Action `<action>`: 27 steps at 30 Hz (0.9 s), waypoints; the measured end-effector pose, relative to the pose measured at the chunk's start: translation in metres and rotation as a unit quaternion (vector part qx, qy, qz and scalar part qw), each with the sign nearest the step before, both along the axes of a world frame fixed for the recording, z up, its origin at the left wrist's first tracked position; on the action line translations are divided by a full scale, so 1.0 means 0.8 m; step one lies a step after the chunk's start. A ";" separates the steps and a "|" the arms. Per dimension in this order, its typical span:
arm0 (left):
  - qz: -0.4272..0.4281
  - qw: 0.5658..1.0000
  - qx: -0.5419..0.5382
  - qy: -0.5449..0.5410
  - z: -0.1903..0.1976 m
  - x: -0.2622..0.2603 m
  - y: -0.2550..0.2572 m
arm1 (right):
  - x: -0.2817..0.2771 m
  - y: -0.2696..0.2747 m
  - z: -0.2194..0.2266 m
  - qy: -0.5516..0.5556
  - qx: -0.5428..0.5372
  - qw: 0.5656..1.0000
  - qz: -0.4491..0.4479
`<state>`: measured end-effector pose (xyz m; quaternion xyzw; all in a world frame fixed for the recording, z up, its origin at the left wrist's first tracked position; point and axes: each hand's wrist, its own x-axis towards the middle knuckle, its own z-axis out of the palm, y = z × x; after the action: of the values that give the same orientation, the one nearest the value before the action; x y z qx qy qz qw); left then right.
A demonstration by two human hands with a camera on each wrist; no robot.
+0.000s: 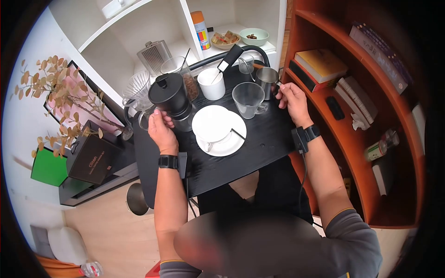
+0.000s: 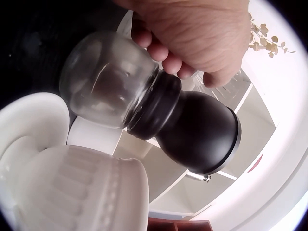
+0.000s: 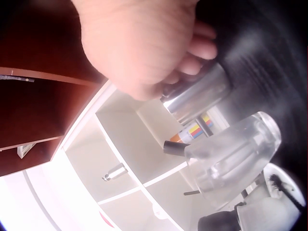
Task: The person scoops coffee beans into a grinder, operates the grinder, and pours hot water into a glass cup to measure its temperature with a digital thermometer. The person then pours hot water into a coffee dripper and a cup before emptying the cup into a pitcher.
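Observation:
The black grinder [image 1: 168, 96] with a clear glass base [image 2: 108, 79] stands at the table's left. Beside its neck, my left hand [image 1: 162, 132] has loosely bent fingers, the tips at or against it; firm contact is unclear. At the right, my right hand [image 1: 294, 104] pinches the handle side of a metal pitcher [image 1: 266, 81]; the right wrist view shows bent fingers by the pitcher [image 3: 199, 94], the handle mostly hidden. Between the hands are a clear glass cup [image 1: 249, 99], a white canister [image 1: 211, 84], and a white lidded or plate-topped cup on a saucer [image 1: 229, 147].
Behind the grinder stand a ribbed glass dripper [image 1: 137, 88] and a glass of brown beans [image 1: 190, 85]. White shelves hold a spray can [image 1: 200, 31] and bowls. A wooden bookcase [image 1: 324, 92] flanks the right side; a dark box [image 1: 90, 153] and dried branches are left.

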<state>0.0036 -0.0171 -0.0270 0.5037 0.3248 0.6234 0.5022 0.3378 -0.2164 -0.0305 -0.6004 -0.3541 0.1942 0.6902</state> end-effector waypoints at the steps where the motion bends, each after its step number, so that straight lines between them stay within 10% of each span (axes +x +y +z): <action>1: 0.000 1.000 0.001 0.004 0.003 0.000 -0.001 | 0.000 0.000 0.001 0.013 0.003 1.000 0.015; 27: 0.004 1.000 0.017 -0.002 0.002 0.004 -0.005 | -0.004 -0.002 0.004 -0.013 -0.024 1.000 0.007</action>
<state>0.0066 -0.0210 -0.0254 0.5096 0.3145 0.6319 0.4921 0.3342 -0.2178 -0.0276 -0.6171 -0.3624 0.1991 0.6694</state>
